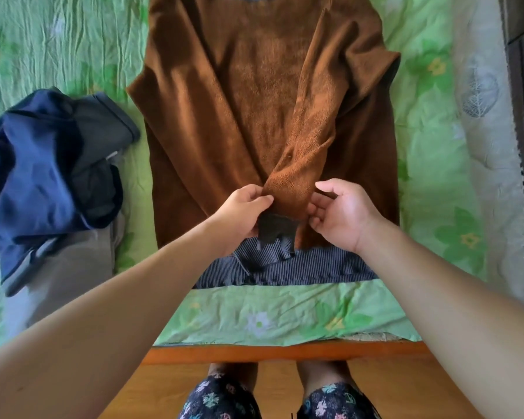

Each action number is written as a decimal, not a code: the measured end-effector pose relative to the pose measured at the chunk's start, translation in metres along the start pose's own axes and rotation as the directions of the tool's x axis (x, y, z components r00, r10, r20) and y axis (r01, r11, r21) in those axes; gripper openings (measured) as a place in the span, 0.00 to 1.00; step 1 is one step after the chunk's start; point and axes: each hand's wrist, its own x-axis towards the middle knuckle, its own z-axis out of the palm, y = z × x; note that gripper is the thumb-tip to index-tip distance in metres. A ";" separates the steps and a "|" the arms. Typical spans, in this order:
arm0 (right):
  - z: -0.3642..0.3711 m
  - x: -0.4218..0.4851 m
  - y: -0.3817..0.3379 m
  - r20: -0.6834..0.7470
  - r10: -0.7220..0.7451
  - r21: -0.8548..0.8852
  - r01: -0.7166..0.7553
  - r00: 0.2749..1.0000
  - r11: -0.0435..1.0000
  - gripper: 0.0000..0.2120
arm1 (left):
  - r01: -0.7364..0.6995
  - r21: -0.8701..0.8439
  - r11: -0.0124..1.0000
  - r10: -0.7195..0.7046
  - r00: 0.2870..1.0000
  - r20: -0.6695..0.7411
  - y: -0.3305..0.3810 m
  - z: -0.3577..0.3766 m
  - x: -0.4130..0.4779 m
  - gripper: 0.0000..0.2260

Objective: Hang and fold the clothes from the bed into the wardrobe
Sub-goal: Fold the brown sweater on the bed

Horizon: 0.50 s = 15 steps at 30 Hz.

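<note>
Head view: brown sweater [239, 101] flat on bed [285, 313], sleeve [309, 131] crossed over body. Left hand [245, 204] pinches sleeve above dark cuff [277, 229]. Right hand [336, 213] curled at sleeve's other edge, grip unclear. Best lay sleeve straight, cuff flat inside hem [315, 267] — no bunching.

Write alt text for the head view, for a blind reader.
A person's left hand pinches a brown sweater's sleeve near its dark cuff, the right hand beside it; the sweater lies flat on a green floral bedsheet. Navy and grey clothes are heaped at left.
</note>
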 end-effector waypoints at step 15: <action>0.003 0.005 0.000 0.098 -0.058 0.035 0.055 0.993 0.998 0.20 | 0.000 -0.061 0.998 0.008 0.991 0.133 -0.011 -0.016 -0.004 0.05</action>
